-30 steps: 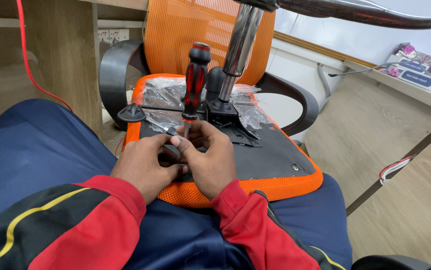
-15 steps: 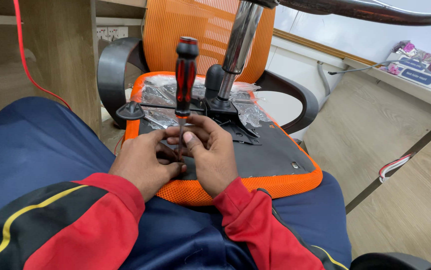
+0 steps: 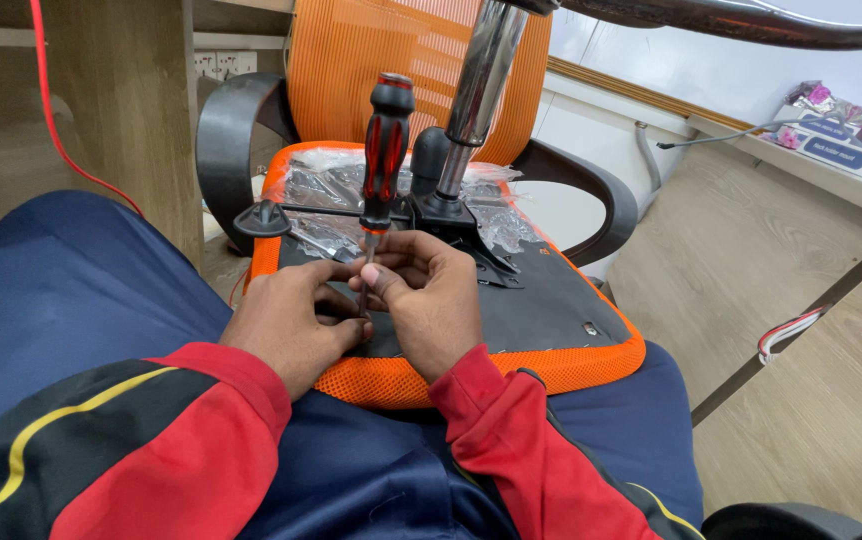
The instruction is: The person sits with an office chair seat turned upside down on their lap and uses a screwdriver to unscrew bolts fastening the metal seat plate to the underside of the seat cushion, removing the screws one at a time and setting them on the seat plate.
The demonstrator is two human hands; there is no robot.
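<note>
An upturned orange office chair seat (image 3: pixel 551 365) rests across my lap, its black underside facing up. A red and black screwdriver (image 3: pixel 383 150) stands upright on it, tip down between my hands. My right hand (image 3: pixel 429 300) pinches the screwdriver's metal shaft near the tip. My left hand (image 3: pixel 289 320) presses against it from the left, fingers curled around the same spot at the shaft's base. What lies under the fingertips is hidden.
A chrome gas-lift column (image 3: pixel 471 100) rises from the black seat mechanism (image 3: pixel 451 215) just behind the screwdriver. Black armrests (image 3: pixel 226 140) curve on both sides. Crinkled plastic wrap (image 3: pixel 326 195) covers the far seat part. A red cable (image 3: pixel 61 130) hangs left; wooden floor lies right.
The screwdriver handle has swung from leaning right to leaning left and now stands nearly upright. Both hands stayed at the shaft's base.
</note>
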